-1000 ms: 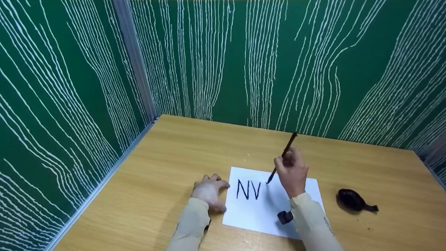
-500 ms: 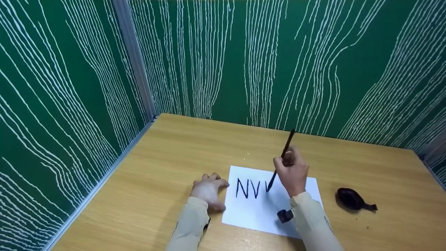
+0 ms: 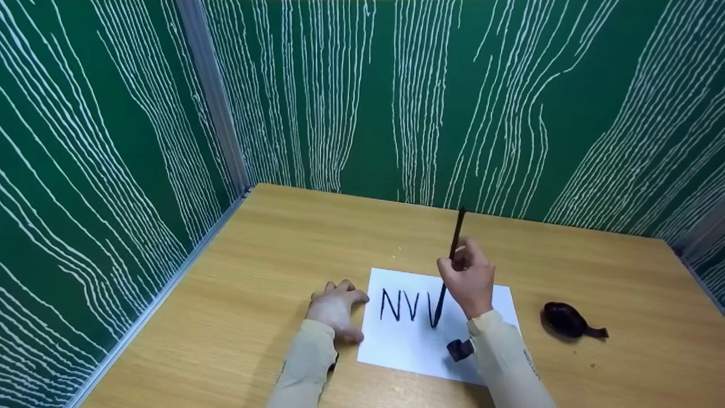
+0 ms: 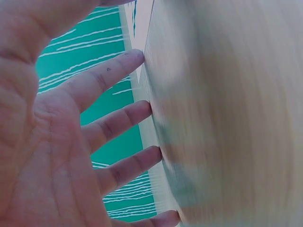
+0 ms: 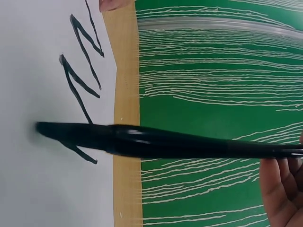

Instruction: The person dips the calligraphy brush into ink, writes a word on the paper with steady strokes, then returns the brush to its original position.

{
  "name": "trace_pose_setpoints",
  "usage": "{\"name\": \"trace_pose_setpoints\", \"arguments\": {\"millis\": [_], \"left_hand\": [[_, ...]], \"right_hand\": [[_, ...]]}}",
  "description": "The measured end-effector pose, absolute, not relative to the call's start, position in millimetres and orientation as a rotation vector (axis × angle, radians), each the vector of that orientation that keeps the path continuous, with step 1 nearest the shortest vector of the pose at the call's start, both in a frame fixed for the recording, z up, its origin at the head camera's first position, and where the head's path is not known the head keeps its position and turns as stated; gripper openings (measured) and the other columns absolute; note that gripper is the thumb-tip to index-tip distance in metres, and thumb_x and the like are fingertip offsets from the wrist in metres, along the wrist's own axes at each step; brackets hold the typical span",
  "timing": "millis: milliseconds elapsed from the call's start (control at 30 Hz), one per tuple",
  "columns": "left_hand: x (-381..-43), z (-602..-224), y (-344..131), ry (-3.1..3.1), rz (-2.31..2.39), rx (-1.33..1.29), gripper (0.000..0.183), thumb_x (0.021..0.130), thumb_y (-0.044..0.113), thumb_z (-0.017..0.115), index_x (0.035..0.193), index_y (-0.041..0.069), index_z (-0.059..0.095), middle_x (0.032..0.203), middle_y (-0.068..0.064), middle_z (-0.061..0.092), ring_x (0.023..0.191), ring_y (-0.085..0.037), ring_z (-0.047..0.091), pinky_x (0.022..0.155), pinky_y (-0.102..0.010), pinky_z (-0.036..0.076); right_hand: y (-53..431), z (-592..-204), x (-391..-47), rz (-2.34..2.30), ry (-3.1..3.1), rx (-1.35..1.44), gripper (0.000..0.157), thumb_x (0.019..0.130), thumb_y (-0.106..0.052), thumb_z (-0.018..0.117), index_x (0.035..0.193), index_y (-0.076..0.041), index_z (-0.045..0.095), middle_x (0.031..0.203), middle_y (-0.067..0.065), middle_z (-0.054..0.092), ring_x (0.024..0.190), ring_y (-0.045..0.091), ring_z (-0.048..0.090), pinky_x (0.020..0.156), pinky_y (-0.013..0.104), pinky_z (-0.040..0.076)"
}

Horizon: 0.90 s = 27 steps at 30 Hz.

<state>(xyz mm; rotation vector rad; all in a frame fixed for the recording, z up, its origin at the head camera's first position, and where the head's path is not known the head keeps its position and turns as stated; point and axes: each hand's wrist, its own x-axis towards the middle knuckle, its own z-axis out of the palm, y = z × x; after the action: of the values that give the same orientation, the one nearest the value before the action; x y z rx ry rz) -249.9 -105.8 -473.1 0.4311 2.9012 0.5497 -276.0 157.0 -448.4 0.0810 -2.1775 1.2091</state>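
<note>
My right hand [image 3: 471, 280] pinches a dark ink brush [image 3: 457, 235] well up its handle. The brush stands nearly upright, its tip on a white sheet of paper [image 3: 402, 351] at the lower end of a black stroke. Up close in the right wrist view, the glossy brush [image 5: 156, 142] has a black pointed head. Left of the tip, the letters "NV" [image 3: 399, 306] are painted in black. My left hand [image 3: 333, 309] rests with fingers spread at the paper's left edge. In the left wrist view its fingertips [image 4: 135, 56] press on the table.
On the wooden table [image 3: 283, 249], right of the paper, lies a small dark dish with a handle [image 3: 566, 321]. A small black block [image 3: 460, 349] sits at the right cuff, over the paper. Green walls [image 3: 374, 113] with white wavy lines enclose the back and sides.
The brush tip has moved down the paper and left a new slanted black stroke right of the "NV". The handle has swung more upright. My left hand stays in place.
</note>
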Motion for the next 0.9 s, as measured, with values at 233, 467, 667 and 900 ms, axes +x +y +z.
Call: {"name": "trace_pose_setpoints", "arguments": {"millis": [233, 467, 667, 900], "left_hand": [[-250.4, -474.3, -106.3, 2.911, 0.580, 0.455, 0.076, 0.062, 0.025, 0.090, 0.135, 0.023, 0.070, 0.140, -0.007, 0.061, 0.125, -0.032, 0.052, 0.095, -0.056, 0.046], [-250.1, -474.1, -106.5, 2.900, 0.572, 0.427, 0.077, 0.062, 0.026, 0.091, 0.136, 0.023, 0.070, 0.141, -0.008, 0.060, 0.124, -0.032, 0.052, 0.096, -0.057, 0.046], [-250.1, -473.7, -105.7, 2.893, 0.572, 0.425, 0.078, 0.062, 0.026, 0.092, 0.137, 0.023, 0.069, 0.141, -0.007, 0.059, 0.122, -0.031, 0.052, 0.096, -0.056, 0.046], [-249.7, -472.4, -104.5, 2.890, 0.557, 0.420, 0.078, 0.063, 0.027, 0.092, 0.138, 0.024, 0.069, 0.142, -0.007, 0.059, 0.123, -0.031, 0.052, 0.097, -0.055, 0.046]], "right_hand": [[168.1, -441.1, -277.2, 1.276, -2.052, 0.016, 0.021, 0.089, 0.002, 0.062, 0.110, -0.001, 0.065, 0.078, 0.013, 0.069, 0.067, 0.006, 0.058, 0.065, 0.015, 0.048], [178.7, -440.5, -279.8, 1.204, -2.003, -0.025, 0.022, 0.091, 0.002, 0.063, 0.113, -0.001, 0.063, 0.084, 0.015, 0.073, 0.071, -0.005, 0.056, 0.071, 0.005, 0.046], [179.1, -445.6, -282.7, 1.184, -2.032, 0.001, 0.023, 0.093, 0.000, 0.064, 0.116, -0.001, 0.063, 0.087, 0.017, 0.074, 0.075, -0.009, 0.058, 0.075, 0.001, 0.046], [179.9, -450.5, -285.4, 1.164, -2.055, 0.010, 0.023, 0.093, 0.001, 0.064, 0.116, -0.001, 0.063, 0.086, 0.016, 0.074, 0.075, -0.003, 0.059, 0.074, 0.001, 0.045]]}}
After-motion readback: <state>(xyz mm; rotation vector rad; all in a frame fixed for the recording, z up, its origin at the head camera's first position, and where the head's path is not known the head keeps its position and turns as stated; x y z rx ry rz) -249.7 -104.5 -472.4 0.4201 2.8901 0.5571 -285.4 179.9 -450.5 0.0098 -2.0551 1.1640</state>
